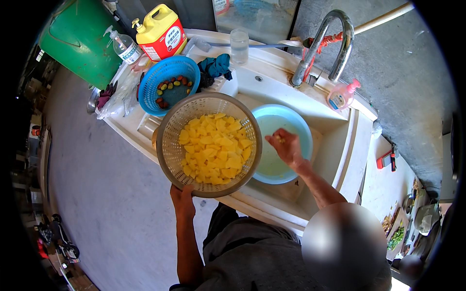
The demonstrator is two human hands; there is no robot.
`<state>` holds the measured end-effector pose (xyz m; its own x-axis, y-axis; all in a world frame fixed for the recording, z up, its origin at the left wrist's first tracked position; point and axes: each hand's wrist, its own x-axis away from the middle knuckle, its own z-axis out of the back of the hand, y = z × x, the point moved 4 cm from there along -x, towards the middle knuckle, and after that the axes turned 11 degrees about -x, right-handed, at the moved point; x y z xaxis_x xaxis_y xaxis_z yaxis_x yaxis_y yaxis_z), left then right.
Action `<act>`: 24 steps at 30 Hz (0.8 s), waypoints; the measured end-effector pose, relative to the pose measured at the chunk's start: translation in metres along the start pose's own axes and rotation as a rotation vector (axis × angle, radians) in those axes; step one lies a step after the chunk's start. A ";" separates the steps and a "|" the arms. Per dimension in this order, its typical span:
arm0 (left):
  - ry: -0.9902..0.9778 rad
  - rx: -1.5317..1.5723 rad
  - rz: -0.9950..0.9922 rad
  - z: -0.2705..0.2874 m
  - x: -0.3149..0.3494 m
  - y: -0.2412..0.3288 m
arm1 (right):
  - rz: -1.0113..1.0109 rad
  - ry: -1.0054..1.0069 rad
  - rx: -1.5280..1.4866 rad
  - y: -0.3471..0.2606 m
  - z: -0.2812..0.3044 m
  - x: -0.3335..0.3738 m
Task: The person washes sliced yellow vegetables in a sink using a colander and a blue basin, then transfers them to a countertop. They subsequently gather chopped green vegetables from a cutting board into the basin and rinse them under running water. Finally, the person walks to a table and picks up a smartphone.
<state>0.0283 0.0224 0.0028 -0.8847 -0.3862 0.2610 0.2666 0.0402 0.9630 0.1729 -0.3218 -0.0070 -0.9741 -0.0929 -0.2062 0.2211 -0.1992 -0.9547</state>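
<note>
Pale sink (332, 155) holds a blue basin (306, 128); beside it the left hand (182, 201) grips the rim of a colander (171, 138) of yellow pieces (216, 149), and the right hand (287, 146) curls above the basin, seemingly around a few; if the left's rim hold slips, pieces could spill

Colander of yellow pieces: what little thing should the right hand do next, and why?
Perhaps the right hand should drop its yellowish bits into the colander, because the left hand holds its rim and similar yellow pieces lie inside.
</note>
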 end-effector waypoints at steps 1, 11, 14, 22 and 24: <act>0.005 -0.010 0.005 0.000 0.001 0.002 | -0.010 0.025 -0.076 -0.026 -0.001 -0.013; 0.007 0.001 0.019 0.001 0.000 -0.001 | 0.306 -0.292 -0.050 -0.119 -0.064 -0.058; -0.013 -0.002 0.001 -0.002 0.004 0.007 | -0.064 -0.128 -0.324 -0.062 -0.032 -0.079; 0.010 0.020 0.030 -0.002 0.001 0.000 | -0.450 -0.130 0.582 0.162 0.035 -0.033; 0.025 0.029 0.036 0.000 0.003 0.003 | -0.563 -0.205 0.667 0.168 0.031 -0.018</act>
<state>0.0261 0.0214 0.0063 -0.8648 -0.4068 0.2944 0.2866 0.0816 0.9546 0.2292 -0.3833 -0.1567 -0.9329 0.0301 0.3588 -0.2433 -0.7875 -0.5663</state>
